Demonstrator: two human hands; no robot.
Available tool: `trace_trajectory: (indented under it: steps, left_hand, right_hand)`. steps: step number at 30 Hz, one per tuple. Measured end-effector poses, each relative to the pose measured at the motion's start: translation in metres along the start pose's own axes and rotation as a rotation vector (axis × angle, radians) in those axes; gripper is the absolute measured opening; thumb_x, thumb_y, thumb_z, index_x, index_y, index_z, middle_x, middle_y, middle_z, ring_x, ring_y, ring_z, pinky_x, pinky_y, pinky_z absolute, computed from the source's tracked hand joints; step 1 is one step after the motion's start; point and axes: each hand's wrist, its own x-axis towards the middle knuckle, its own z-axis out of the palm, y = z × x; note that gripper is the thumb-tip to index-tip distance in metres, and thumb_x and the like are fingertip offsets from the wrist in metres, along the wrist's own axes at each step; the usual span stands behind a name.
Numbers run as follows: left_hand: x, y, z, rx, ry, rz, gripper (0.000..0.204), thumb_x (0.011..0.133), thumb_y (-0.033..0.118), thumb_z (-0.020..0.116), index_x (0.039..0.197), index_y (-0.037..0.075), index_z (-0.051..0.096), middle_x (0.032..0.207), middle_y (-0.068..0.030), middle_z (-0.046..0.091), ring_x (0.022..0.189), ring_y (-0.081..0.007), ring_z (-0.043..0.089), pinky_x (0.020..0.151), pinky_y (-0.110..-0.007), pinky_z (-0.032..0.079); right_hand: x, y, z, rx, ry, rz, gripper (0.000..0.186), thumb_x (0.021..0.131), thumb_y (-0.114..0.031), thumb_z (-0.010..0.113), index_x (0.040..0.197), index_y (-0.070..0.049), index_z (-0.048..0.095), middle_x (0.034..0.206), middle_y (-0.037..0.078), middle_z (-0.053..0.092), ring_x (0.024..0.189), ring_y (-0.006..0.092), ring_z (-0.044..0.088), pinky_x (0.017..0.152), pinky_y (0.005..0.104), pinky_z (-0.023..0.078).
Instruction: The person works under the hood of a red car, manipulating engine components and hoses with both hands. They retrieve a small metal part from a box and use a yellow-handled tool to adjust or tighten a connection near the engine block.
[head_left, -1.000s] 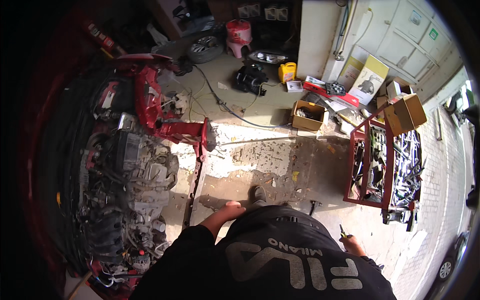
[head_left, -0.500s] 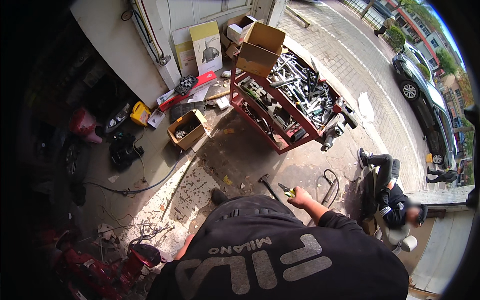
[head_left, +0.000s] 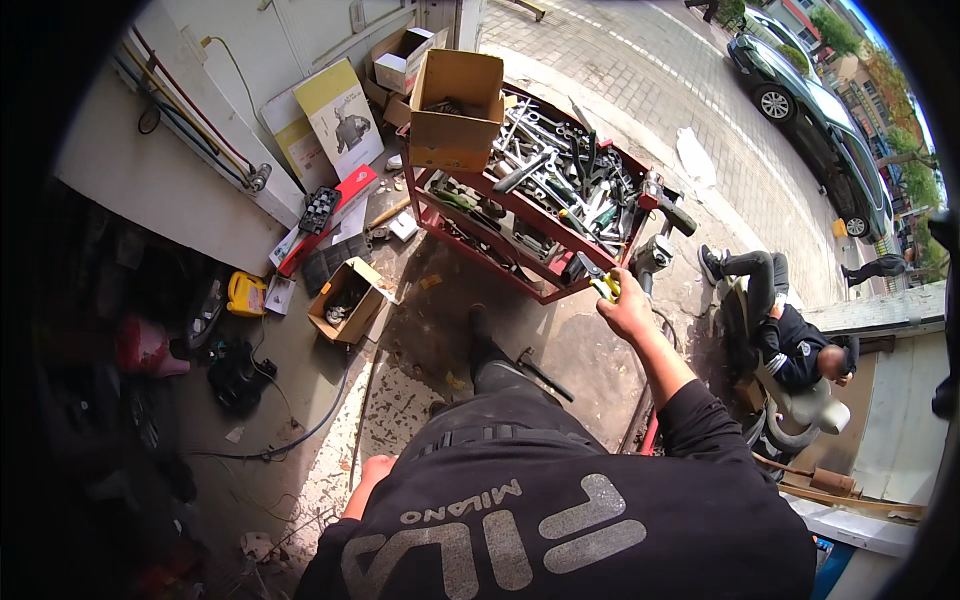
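Note:
Pliers with yellow-green handles point(head_left: 603, 288) are gripped in my right hand point(head_left: 632, 308), jaws pointing up and left. That hand is held out by the near right corner of a red tool cart point(head_left: 558, 293). Many wrenches point(head_left: 540, 150) and other hand tools fill the cart's top tray, and more lie on its lower shelves. A cordless power tool point(head_left: 667, 203) and a grey impact wrench point(head_left: 655, 255) are at the cart's right end. My left hand point(head_left: 376, 468) hangs low beside my body; its fingers cannot be made out.
An open cardboard box point(head_left: 455, 135) sits on the cart's left end. A smaller box point(head_left: 345, 300) and a yellow jug point(head_left: 246, 294) stand on the floor. A hammer-like tool point(head_left: 545, 375) and a hose point(head_left: 290, 452) lie near my legs. Someone point(head_left: 790, 330) sits at the right.
I have stepped forward toward the tool cart, one leg now ahead. My right hand has reached forward with the pliers, from above the floor to the cart's near corner.

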Motion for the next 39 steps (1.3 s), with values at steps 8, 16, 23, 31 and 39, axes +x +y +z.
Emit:
trace_trajectory:
  steps: [8,16,23,31,39]
  left_hand:
    - [0.039,0.053,-0.051,0.065,-0.014,-0.139,0.044,0.096,0.046,0.074,0.093,0.002,0.078,0.088,-0.0215,0.077,0.089,-0.0343,0.076,0.084,-0.046,0.057]
    - [0.057,0.288,-0.152,-0.096,0.253,-0.067,0.043,0.096,0.045,0.077,0.098,0.002,0.078,0.087,-0.0198,0.077,0.090,-0.0314,0.076,0.085,-0.043,0.057]
    - [0.113,0.531,-0.285,-0.332,0.635,0.430,0.053,0.107,0.045,0.071,0.139,0.003,0.066,0.138,-0.0192,0.065,0.127,-0.0319,0.063,0.111,-0.044,0.049]
    - [0.165,0.670,-0.411,-0.702,0.132,0.458,0.065,0.096,0.044,0.082,0.143,0.002,0.062,0.118,-0.0069,0.072,0.094,-0.0153,0.064,0.085,-0.032,0.052]
    - [0.215,0.647,-0.420,-0.278,0.140,0.420,0.046,0.099,0.023,0.072,0.138,-0.001,0.071,0.116,-0.0179,0.080,0.107,-0.0247,0.075,0.099,-0.037,0.055]
  right_hand:
    - [0.175,0.035,0.025,-0.213,0.002,0.158,0.073,0.087,-0.034,0.081,0.149,-0.004,0.055,0.139,0.029,0.060,0.131,0.0481,0.059,0.114,0.0533,0.050]
    - [0.247,0.040,0.053,-0.161,-0.213,-0.010,0.050,0.089,-0.029,0.077,0.131,-0.003,0.066,0.128,0.025,0.064,0.126,0.0451,0.061,0.109,0.0515,0.051]
    - [0.270,0.023,0.055,-0.013,-0.212,-0.027,0.044,0.090,-0.023,0.077,0.127,0.000,0.067,0.124,0.025,0.065,0.124,0.0447,0.061,0.110,0.0507,0.050]
    - [0.231,0.011,0.047,0.014,-0.211,0.056,0.040,0.092,-0.016,0.073,0.129,-0.002,0.065,0.126,0.024,0.064,0.120,0.0460,0.064,0.104,0.0517,0.054]
    - [0.191,-0.014,0.053,0.091,-0.256,0.223,0.039,0.093,-0.017,0.073,0.128,-0.001,0.065,0.118,0.023,0.065,0.114,0.0437,0.067,0.101,0.0500,0.054]
